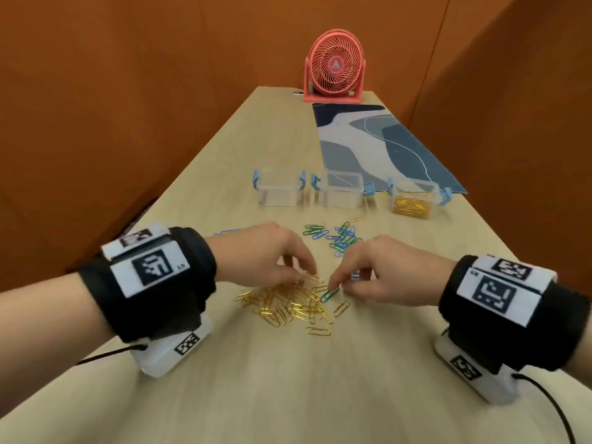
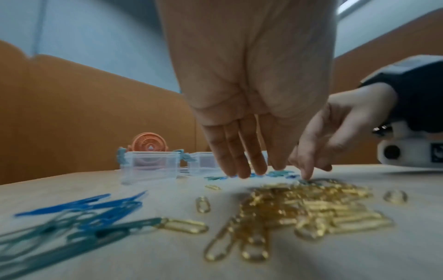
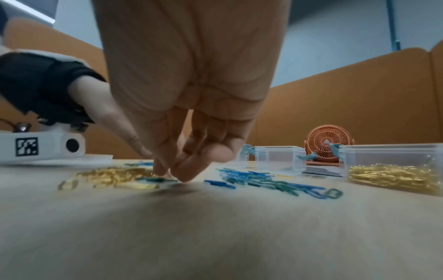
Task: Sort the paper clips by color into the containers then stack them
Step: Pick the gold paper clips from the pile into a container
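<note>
A loose pile of gold paper clips lies on the wooden table between my hands. My left hand hangs over the pile's far edge with straight fingers, tips at a gold clip, holding nothing. My right hand pinches the end of a green paper clip at the pile's right edge, thumb and fingers drawn together. A mix of blue and green clips lies farther back. Beyond stand three clear containers with blue latches: left, middle, and right, which holds gold clips.
A few blue clips lie behind my left wrist. A patterned blue mat covers the table's far right, with a pink fan at the far end. Orange partition walls enclose the table on both sides.
</note>
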Available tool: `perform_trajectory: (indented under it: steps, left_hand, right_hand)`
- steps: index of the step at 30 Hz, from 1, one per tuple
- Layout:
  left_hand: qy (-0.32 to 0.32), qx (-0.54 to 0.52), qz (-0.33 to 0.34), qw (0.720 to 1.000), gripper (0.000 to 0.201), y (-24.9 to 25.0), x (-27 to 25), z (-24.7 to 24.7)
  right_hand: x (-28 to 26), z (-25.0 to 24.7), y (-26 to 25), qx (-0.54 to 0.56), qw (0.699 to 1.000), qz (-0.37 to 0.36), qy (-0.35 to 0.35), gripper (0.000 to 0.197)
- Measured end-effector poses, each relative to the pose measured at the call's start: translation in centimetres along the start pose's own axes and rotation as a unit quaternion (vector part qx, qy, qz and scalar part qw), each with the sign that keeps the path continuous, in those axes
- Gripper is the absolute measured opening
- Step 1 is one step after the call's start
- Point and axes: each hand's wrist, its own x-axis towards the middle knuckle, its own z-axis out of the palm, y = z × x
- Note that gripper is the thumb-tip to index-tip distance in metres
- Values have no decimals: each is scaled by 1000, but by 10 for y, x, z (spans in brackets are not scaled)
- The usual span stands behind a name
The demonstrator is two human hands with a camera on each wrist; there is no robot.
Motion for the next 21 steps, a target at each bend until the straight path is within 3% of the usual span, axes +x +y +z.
perform_trajectory:
  steps: [3, 6, 8, 11, 14, 19, 21]
  left_hand:
    - [-14, 47, 52, 997, 30, 6, 8, 12]
    - [-26, 35, 50, 998, 30, 3, 3, 11]
    - [-18, 17, 18, 1000, 29, -3, -2, 5]
    - [48, 8, -72, 996, 32, -16, 1, -2]
    - [45, 33, -117, 992, 37, -23, 10, -4]
    - [12, 27, -55, 998, 32, -11, 10, 4]
    - [29, 26, -42, 998, 33, -10, 7, 6]
  right_hand:
    - [-2, 5, 2, -50, 998, -17, -17, 31]
    - [-4, 1, 12, -80, 997, 19, 12, 30]
    - [-5, -2, 19, -80, 996, 34, 31, 28]
    - [-7, -5, 22, -45, 997, 47, 47, 26]
    - [-8, -2, 11, -19, 997, 69, 0, 24]
    - [-2, 4, 2, 52, 996, 62, -38, 14]
    - [10, -8, 10, 44, 996, 72, 15, 10]
